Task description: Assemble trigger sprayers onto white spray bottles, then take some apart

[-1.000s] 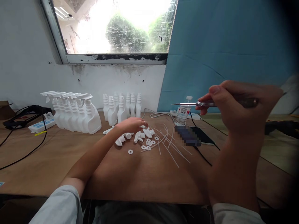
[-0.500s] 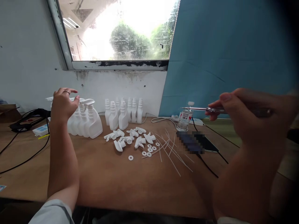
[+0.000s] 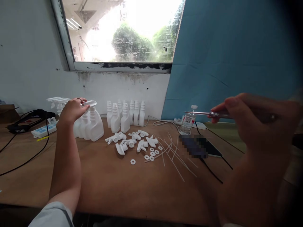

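My left hand (image 3: 75,109) is lowered over a row of white spray bottles (image 3: 95,127) at the left. Its thumb and fingers close around the trigger sprayer (image 3: 91,103) of the nearest bottle, partly hiding the bottles behind. Raised at the right, my right hand (image 3: 251,116) grips a slim pointed metal tool (image 3: 197,113), its tip aimed left; the exact kind I cannot make out. Loose white trigger sprayers (image 3: 121,148) lie mid-table. Beside them are white ring washers (image 3: 133,161) and thin dip tubes (image 3: 175,165). Open-necked white bottles (image 3: 115,119) stand behind.
A clear water bottle (image 3: 186,124) stands at the back right, near a phone (image 3: 210,146) with a cable. To the left lie a power strip (image 3: 44,130) and a black cabled headset-like thing (image 3: 28,121). A window and a blue curtain (image 3: 227,63) are behind.
My left hand has come down and slightly right, from hovering above the spray bottles to closing on a trigger sprayer. My right hand holds the pointed tool much as before.
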Available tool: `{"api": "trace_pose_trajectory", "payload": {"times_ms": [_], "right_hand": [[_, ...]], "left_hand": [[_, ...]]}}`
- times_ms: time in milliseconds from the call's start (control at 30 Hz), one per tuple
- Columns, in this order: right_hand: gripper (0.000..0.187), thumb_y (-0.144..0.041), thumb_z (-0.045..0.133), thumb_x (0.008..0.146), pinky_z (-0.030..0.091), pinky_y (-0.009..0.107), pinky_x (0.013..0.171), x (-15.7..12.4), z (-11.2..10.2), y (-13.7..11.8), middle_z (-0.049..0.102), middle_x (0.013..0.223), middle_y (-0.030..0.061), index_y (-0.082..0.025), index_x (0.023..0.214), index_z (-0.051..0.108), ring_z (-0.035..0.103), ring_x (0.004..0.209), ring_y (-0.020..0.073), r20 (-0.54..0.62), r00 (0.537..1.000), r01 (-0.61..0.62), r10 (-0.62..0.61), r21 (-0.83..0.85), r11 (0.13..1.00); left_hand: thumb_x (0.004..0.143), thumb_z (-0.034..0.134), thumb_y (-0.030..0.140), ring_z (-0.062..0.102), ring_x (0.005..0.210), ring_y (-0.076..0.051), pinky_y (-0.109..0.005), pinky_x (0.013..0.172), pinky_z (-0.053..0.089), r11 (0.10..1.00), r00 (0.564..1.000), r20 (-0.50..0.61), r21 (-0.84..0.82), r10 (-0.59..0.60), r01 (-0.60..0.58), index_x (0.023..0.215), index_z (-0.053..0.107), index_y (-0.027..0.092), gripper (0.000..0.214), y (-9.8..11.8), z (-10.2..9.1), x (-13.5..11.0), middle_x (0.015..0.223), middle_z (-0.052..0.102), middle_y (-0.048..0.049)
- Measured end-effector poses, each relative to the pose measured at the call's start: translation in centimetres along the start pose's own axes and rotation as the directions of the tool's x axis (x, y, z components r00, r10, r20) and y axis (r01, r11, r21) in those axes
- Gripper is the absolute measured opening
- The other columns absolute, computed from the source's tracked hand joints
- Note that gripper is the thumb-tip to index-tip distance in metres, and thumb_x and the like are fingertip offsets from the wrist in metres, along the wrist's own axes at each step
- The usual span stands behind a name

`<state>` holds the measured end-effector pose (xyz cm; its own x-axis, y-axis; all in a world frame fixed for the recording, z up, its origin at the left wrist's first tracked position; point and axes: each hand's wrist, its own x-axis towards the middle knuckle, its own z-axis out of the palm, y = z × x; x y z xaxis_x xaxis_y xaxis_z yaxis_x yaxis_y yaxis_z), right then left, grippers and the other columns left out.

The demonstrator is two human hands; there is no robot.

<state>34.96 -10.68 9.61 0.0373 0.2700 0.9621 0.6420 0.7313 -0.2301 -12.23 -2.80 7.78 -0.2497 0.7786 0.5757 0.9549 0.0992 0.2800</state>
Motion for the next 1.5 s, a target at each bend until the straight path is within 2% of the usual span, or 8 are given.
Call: {"api": "trace_pose_trajectory", "payload": {"times_ms": [167, 367, 567, 733, 933, 1100, 1333, 1500], "right_hand": [[0.035, -0.03, 0.056, 0.093, 0.037, 0.027, 0.047, -0.1, 1.2, -0.6, 0.07, 0.067, 0.0064, -0.016, 0.063, 0.069, 0.065, 0.058, 0.0147, -0.024, 0.997, 0.076, -0.075, 0.08, 0.994], [0.039, -0.035, 0.052, 0.097, 0.033, 0.026, 0.048, -0.3, 2.9, -1.0, 0.065, 0.064, 0.0033, -0.015, 0.068, 0.068, 0.053, 0.048, 0.0074, 0.131, 0.981, 0.128, -0.144, 0.12, 0.984], [0.023, -0.039, 0.074, 0.08, 0.034, 0.022, 0.045, -0.8, 7.2, -1.9, 0.063, 0.073, 0.0006, -0.018, 0.077, 0.066, 0.049, 0.054, 0.0075, 0.259, 0.965, -0.002, -0.047, 0.184, 0.983], [0.036, -0.037, 0.085, 0.064, 0.032, 0.023, 0.047, -1.7, 8.8, -3.5, 0.055, 0.065, -0.0037, -0.019, 0.088, 0.067, 0.041, 0.054, 0.0072, 0.582, 0.812, -0.121, -0.054, 0.257, 0.959], [0.035, -0.039, 0.087, 0.061, 0.032, 0.024, 0.044, -1.5, 8.1, -3.2, 0.046, 0.06, -0.0037, -0.018, 0.076, 0.062, 0.042, 0.052, 0.0076, 0.214, 0.972, -0.156, 0.091, 0.309, 0.938], [0.039, -0.047, 0.083, 0.067, 0.022, 0.024, 0.034, -1.0, 8.5, -3.1, 0.033, 0.052, -0.0066, -0.021, 0.068, 0.054, 0.028, 0.041, 0.0051, -0.01, 0.933, -0.287, 0.36, 0.581, 0.762], [0.033, -0.049, 0.083, 0.062, 0.04, 0.026, 0.046, -1.5, 7.4, -1.1, 0.059, 0.071, 0.0003, -0.024, 0.08, 0.07, 0.049, 0.057, 0.0116, 0.288, 0.957, -0.239, 0.031, 0.726, 0.645], [0.054, -0.048, 0.086, 0.058, 0.046, 0.029, 0.056, -0.9, 6.5, -0.5, 0.064, 0.092, 0.0021, -0.03, 0.105, 0.069, 0.054, 0.07, 0.0153, 0.439, 0.898, -0.312, -0.021, 0.67, 0.674]], "left_hand": [[0.083, 0.06, 0.029, 0.06, 0.079, -0.017, -0.029, 0.081, 0.048, 0.999, 0.999, -0.033, -0.036, 0.031, -0.032, 0.108, 0.07, 0.016, 0.03, 0.9, -0.6, -0.5, 0.091, 0.07, -0.0047], [0.085, 0.064, 0.029, 0.054, 0.066, -0.009, -0.023, 0.069, 0.048, 0.916, 0.909, -0.37, -0.267, 0.191, -0.301, 0.104, 0.073, 0.019, 0.023, 5.0, -2.6, -3.1, 0.083, 0.07, -0.0007], [0.086, 0.066, 0.023, 0.06, 0.069, -0.009, -0.021, 0.063, 0.051, 0.605, 0.617, -0.576, -0.249, 0.535, -0.757, 0.096, 0.069, 0.021, 0.01, 11.4, -3.3, -7.3, 0.081, 0.069, 0.0019], [0.093, 0.058, 0.017, 0.063, 0.084, -0.011, -0.024, 0.071, 0.051, 0.354, 0.373, -0.623, -0.161, 0.688, -0.921, 0.097, 0.063, 0.022, 0.008, 15.1, -2.4, -9.9, 0.093, 0.071, -0.0002], [0.089, 0.066, 0.037, 0.063, 0.103, -0.017, -0.029, 0.082, 0.054, 0.394, 0.562, -0.55, -0.403, 0.617, -0.826, 0.133, 0.048, 0.026, 0.049, 15.5, -1.7, -9.7, 0.129, 0.061, -0.0078], [0.074, 0.073, 0.059, 0.065, 0.097, -0.021, -0.029, 0.076, 0.053, 0.534, 0.692, -0.24, -0.484, 0.68, -0.693, 0.132, 0.052, 0.024, 0.071, 15.3, -0.7, -8.8, 0.118, 0.067, -0.0065], [0.075, 0.073, 0.054, 0.064, 0.07, -0.013, -0.021, 0.058, 0.048, 0.399, 0.462, 0.148, -0.763, 0.874, -0.509, 0.108, 0.071, 0.023, 0.045, 13.6, -0.4, -7.2, 0.089, 0.072, -0.0003], [0.069, 0.079, 0.048, 0.064, 0.075, -0.014, -0.021, 0.063, 0.051, 0.444, 0.534, 0.12, -0.721, 0.837, -0.533, 0.106, 0.072, 0.022, 0.046, 12.4, -1.0, -6.5, 0.091, 0.071, -0.0016]]}}
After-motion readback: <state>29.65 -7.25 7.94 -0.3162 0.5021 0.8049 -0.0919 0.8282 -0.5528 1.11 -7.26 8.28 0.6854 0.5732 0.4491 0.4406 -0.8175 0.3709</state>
